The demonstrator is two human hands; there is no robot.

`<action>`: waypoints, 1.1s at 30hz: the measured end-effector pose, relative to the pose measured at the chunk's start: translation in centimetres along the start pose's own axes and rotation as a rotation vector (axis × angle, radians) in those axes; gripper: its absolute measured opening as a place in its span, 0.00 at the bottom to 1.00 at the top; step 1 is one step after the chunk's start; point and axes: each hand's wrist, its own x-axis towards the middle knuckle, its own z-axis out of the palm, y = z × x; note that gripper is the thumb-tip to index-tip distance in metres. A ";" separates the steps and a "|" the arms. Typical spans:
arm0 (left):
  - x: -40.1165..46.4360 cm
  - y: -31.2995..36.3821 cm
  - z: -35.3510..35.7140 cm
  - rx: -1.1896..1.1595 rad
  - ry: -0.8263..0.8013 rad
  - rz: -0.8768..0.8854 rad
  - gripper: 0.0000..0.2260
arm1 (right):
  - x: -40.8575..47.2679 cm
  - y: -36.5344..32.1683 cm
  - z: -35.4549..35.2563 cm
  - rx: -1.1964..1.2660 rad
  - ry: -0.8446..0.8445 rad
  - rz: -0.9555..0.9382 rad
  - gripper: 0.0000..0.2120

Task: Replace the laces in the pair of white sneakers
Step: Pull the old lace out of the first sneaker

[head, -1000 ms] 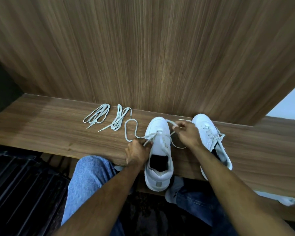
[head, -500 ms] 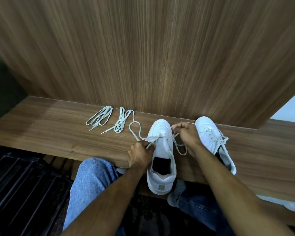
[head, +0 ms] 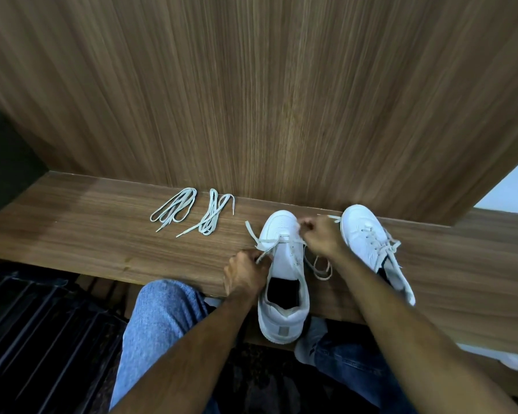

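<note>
Two white sneakers sit toe-first toward a wood-grain wall panel (head: 281,100) on a low wooden shelf (head: 102,234), with two loose bundles of white laces lying to their left. The near sneaker (head: 284,282), heel overhanging the shelf edge, has a single lace (head: 262,242) crossing its front eyelets; its dark interior holds nothing visible. The left hand (head: 245,273) pinches one end of that lace beside the shoe's left flank, fingers curled tight around it, while the right hand (head: 323,234) grips the other end over the toe, fingers closed. A slack loop of lace lies on the shelf between the shoes. The far sneaker (head: 371,243) stands fully laced, just right of the right hand. The first lace bundle (head: 175,209) and second lace bundle (head: 214,216) rest near each other, apart from the shoes. Blue-jeaned knees (head: 162,318) press below the shelf; a dark slatted rack (head: 42,324) fills the lower left.
</note>
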 end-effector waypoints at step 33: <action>-0.3 0.5 -0.3 0.019 -0.016 -0.034 0.14 | 0.0 1.9 3.5 -0.332 0.061 0.072 0.15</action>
